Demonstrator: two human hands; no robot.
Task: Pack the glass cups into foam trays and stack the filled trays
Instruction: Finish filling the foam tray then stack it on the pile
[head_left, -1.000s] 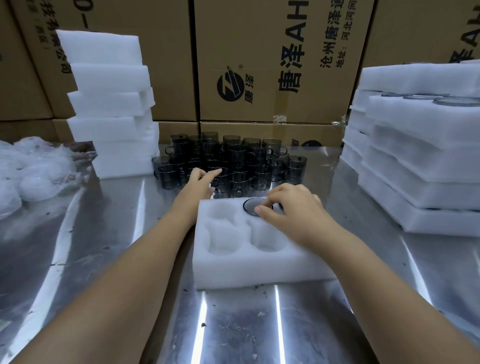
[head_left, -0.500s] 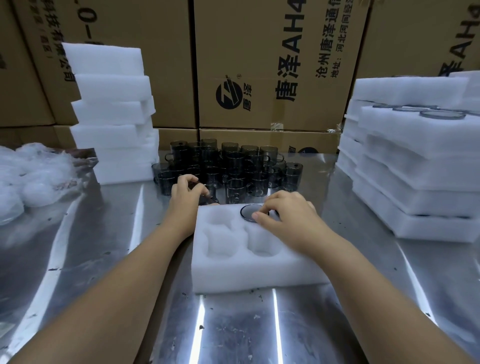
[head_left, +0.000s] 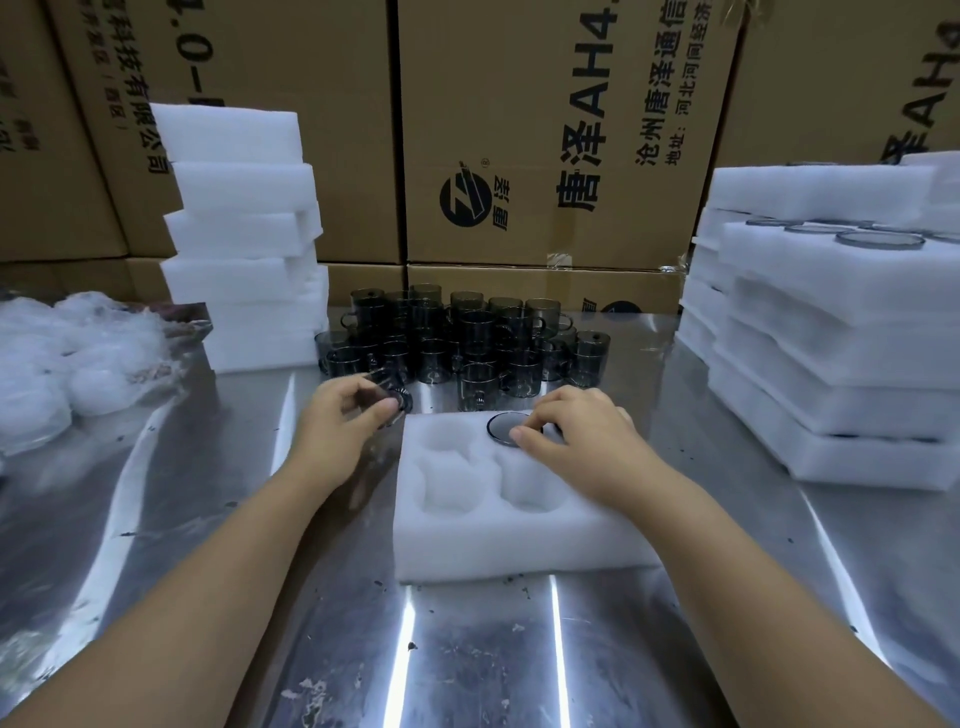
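Observation:
A white foam tray (head_left: 519, 540) with several round pockets lies in front of me on the steel table. One smoky glass cup (head_left: 503, 427) sits in its far right pocket, and my right hand (head_left: 582, 441) rests its fingertips on that cup's rim. My left hand (head_left: 345, 421) grips another dark glass cup (head_left: 392, 394), tilted, just left of the tray's far corner. Behind the tray stands a cluster of several dark glass cups (head_left: 467, 343).
A stack of foam trays without cups (head_left: 244, 234) rises at the back left. Filled foam trays (head_left: 831, 332) are stacked at the right. Crumpled plastic wrap (head_left: 78, 364) lies at far left. Cardboard boxes (head_left: 545, 130) wall the back.
My left hand reached into the cup cluster, closed round a cup and drew it back toward the tray. My right hand stayed on the cup in the tray.

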